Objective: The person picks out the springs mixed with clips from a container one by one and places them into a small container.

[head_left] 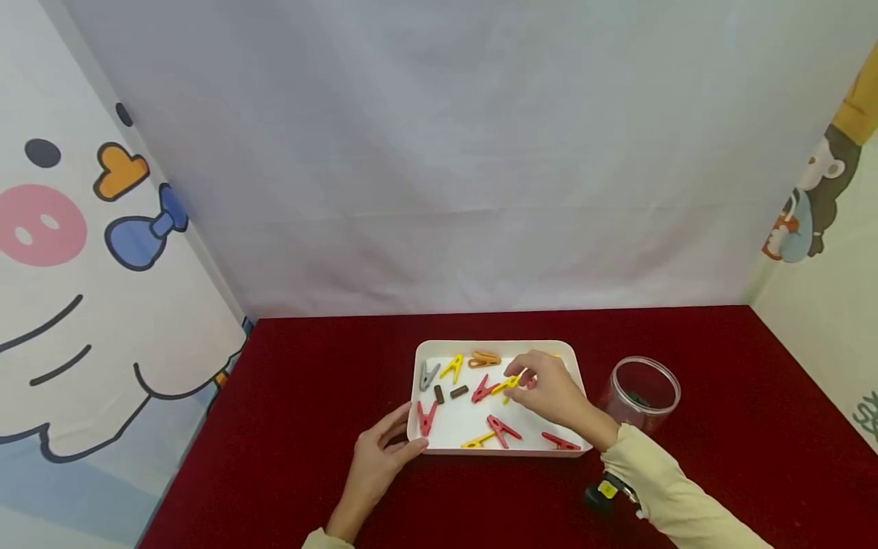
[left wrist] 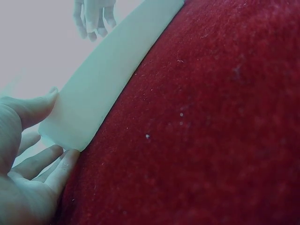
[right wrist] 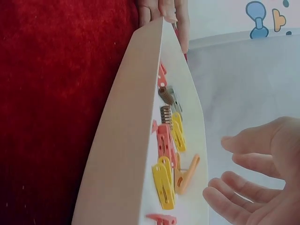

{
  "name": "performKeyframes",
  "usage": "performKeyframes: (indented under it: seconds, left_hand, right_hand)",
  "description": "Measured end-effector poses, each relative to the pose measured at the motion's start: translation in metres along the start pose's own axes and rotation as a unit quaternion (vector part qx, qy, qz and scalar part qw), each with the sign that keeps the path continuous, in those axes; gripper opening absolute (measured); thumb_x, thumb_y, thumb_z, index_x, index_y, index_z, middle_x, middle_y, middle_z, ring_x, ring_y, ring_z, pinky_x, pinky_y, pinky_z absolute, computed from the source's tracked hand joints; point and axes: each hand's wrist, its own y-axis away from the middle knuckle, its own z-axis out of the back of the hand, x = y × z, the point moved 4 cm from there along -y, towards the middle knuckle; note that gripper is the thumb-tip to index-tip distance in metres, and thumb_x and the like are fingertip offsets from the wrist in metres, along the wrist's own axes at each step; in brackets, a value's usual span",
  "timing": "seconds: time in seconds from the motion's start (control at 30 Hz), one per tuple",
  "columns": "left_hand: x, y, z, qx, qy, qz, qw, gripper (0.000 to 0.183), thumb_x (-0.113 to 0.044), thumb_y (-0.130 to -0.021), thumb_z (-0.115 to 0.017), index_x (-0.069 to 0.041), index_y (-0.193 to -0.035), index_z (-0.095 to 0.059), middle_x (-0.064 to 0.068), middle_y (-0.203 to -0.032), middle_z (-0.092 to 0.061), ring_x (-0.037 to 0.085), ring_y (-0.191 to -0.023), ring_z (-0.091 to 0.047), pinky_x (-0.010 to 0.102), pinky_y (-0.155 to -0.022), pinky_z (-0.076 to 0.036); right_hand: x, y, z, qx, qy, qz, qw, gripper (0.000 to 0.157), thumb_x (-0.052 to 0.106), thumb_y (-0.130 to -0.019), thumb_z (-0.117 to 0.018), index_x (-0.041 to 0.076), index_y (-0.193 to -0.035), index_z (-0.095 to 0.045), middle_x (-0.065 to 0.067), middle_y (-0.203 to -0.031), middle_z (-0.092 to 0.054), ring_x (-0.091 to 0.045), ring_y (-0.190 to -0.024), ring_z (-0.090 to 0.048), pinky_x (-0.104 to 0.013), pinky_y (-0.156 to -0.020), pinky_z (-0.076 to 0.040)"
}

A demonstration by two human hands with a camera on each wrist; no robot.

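A white rectangular tray (head_left: 473,440) holds red, yellow, grey and orange plastic clothespins and two small brown ribbed cylinders. My left hand (head_left: 379,457) grips its near left corner, thumb (left wrist: 44,105) by the rim and fingers against the outer wall. Over the right half of the tray hovers my right hand (head_left: 552,393), thumb and fingers spread apart. Just at its fingertips in the head view is a yellow clothespin (head_left: 506,384), beside a red clothespin (head_left: 482,390). The right wrist view has nothing between those fingers. One brown cylinder (right wrist: 165,114) lies near a yellow clothespin (right wrist: 178,133).
Right of the tray stands a clear round jar (head_left: 643,393) with something dark inside. A dark red cloth (head_left: 329,366) covers the table. White curtain (head_left: 439,168) hangs behind, with printed cartoon panels at both sides. A small black device (head_left: 606,492) sits below the right wrist.
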Motion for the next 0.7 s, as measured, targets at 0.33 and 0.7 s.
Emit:
performKeyframes:
  seconds: [0.33, 0.7]
  left_hand:
    - [0.000, -0.001, 0.000, 0.000, 0.004, -0.002, 1.0000, 0.063, -0.010, -0.074, -0.081, -0.008, -0.132, -0.057, 0.012, -0.130, -0.057, 0.030, -0.115, -0.055, 0.026, -0.081, -0.051]
    - [-0.001, 0.001, 0.000, -0.008, -0.013, 0.002, 0.9999, 0.062, -0.010, -0.073, -0.082, -0.010, -0.130, -0.058, 0.012, -0.127, -0.058, 0.028, -0.113, -0.056, 0.026, -0.080, -0.051]
  right_hand:
    - [0.007, -0.005, -0.012, 0.003, -0.004, -0.010, 1.000, 0.016, 0.001, -0.070, -0.076, 0.001, -0.084, -0.069, -0.013, -0.084, -0.063, -0.026, -0.072, -0.061, -0.028, -0.062, -0.045]
    - [0.015, -0.009, -0.022, 0.012, 0.002, -0.044, 0.999, 0.014, 0.002, -0.071, -0.076, 0.002, -0.084, -0.070, -0.012, -0.084, -0.063, -0.026, -0.073, -0.060, -0.029, -0.061, -0.046]
